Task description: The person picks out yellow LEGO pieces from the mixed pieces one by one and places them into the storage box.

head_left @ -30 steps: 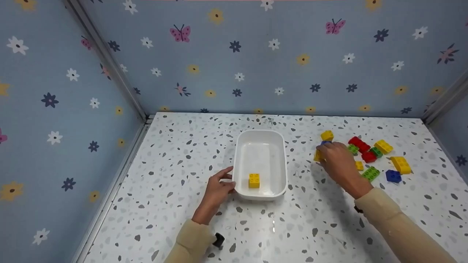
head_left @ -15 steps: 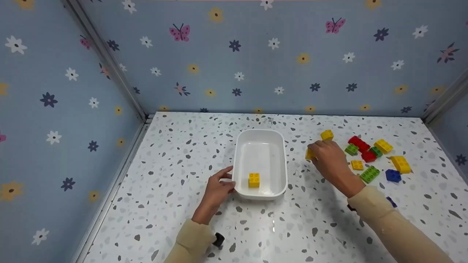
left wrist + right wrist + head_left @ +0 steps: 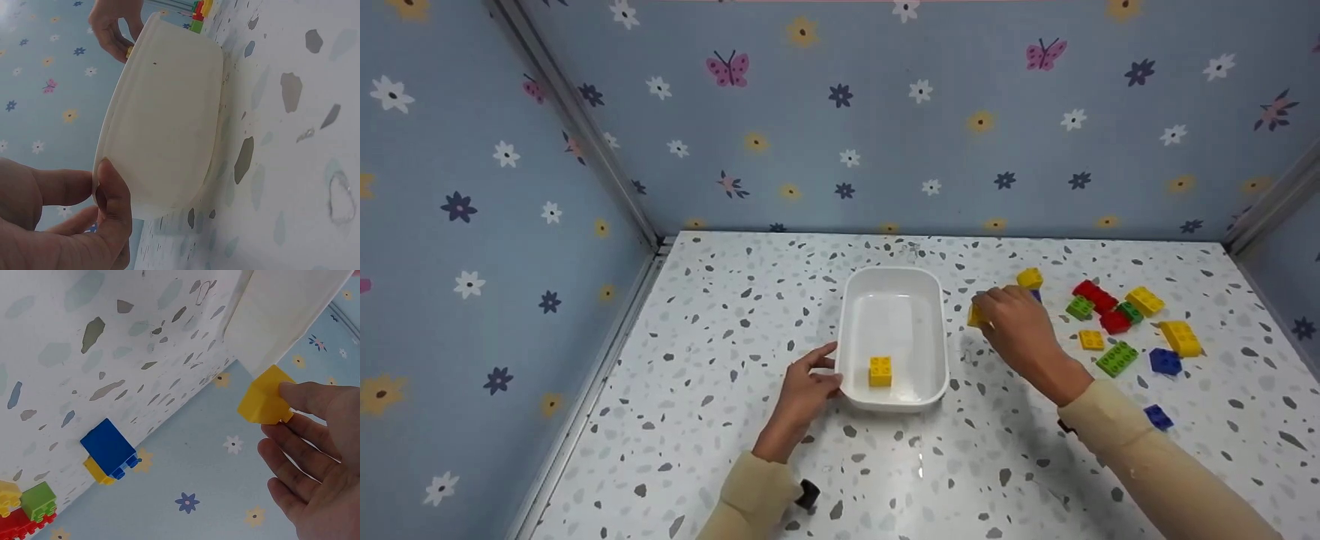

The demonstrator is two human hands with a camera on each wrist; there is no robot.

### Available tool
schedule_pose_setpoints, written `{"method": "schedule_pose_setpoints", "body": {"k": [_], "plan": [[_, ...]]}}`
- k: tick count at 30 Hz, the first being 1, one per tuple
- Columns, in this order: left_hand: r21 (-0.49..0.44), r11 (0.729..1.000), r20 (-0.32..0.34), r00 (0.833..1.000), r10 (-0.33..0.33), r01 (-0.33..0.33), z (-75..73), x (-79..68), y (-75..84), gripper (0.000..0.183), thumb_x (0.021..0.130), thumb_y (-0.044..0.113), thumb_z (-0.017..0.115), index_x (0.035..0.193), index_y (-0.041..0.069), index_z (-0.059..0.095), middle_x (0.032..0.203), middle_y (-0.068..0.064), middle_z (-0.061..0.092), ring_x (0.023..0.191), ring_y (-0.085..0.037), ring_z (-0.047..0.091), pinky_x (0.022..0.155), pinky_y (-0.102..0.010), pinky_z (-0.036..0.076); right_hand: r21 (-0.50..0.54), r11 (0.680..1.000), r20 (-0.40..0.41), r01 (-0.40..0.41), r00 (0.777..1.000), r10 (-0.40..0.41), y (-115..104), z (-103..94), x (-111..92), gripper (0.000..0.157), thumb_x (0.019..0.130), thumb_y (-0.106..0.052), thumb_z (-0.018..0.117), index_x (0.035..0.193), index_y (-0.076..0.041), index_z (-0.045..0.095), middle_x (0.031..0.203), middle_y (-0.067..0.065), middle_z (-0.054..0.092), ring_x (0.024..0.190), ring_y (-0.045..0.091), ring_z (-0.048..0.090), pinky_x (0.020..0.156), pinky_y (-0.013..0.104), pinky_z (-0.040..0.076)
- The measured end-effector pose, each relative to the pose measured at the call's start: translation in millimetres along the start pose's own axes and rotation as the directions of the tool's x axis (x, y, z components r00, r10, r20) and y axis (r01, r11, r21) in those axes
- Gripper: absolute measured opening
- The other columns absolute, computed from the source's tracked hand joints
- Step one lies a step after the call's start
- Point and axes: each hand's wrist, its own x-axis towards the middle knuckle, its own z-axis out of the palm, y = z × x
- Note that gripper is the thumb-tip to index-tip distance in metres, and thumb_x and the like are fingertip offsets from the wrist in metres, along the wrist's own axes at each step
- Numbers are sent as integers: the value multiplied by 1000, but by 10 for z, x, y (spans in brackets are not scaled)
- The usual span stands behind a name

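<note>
My left hand [image 3: 804,384] grips the near left rim of a white plastic tub [image 3: 847,315]. In the left wrist view the thumb and fingers pinch that rim [image 3: 104,132]. One yellow toy building brick [image 3: 880,371] sits inside, near the front end. To the right of the tub my right hand [image 3: 1020,326] holds a second yellow brick [image 3: 264,396], pinched between thumb and fingers above the table. Behind that hand, a blue brick [image 3: 108,445] and another yellow brick [image 3: 1030,278] stand close together on the table.
Several loose bricks lie on the right, among them a red brick [image 3: 1095,295], a light green brick [image 3: 1117,359], a yellow arch-shaped brick [image 3: 1181,339] and a blue brick [image 3: 1165,361]. Another blue brick [image 3: 1158,417] lies by the right sleeve. A flowered wall [image 3: 885,150] borders the speckled table.
My right hand has carried the yellow brick leftward from the loose bricks toward the tub. The left hand and the tub have stayed in place.
</note>
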Motion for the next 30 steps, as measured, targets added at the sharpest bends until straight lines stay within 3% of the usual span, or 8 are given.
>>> {"method": "schedule_pose_setpoints", "body": {"k": [20, 30], "plan": [[9, 999, -19, 999, -37, 37, 5, 2, 7, 58, 99, -6, 62, 156, 3, 51, 129, -19, 56, 97, -20, 67, 85, -31, 61, -15, 997, -25, 74, 997, -74, -268, 53, 94, 30, 82, 2, 88, 110, 0, 77, 109, 16, 76, 104, 36, 69, 106, 52, 53], [13, 999, -18, 999, -34, 34, 5, 0, 7, 58, 99, -4, 62, 156, 3, 51, 130, -19, 56, 99, -23, 66, 84, -30, 60, -6, 997, -21, 79, 997, -80, -387, 87, 137, 34, 84, 1, 87, 116, -1, 77, 113, 16, 76, 108, 37, 69, 108, 52, 52]]}}
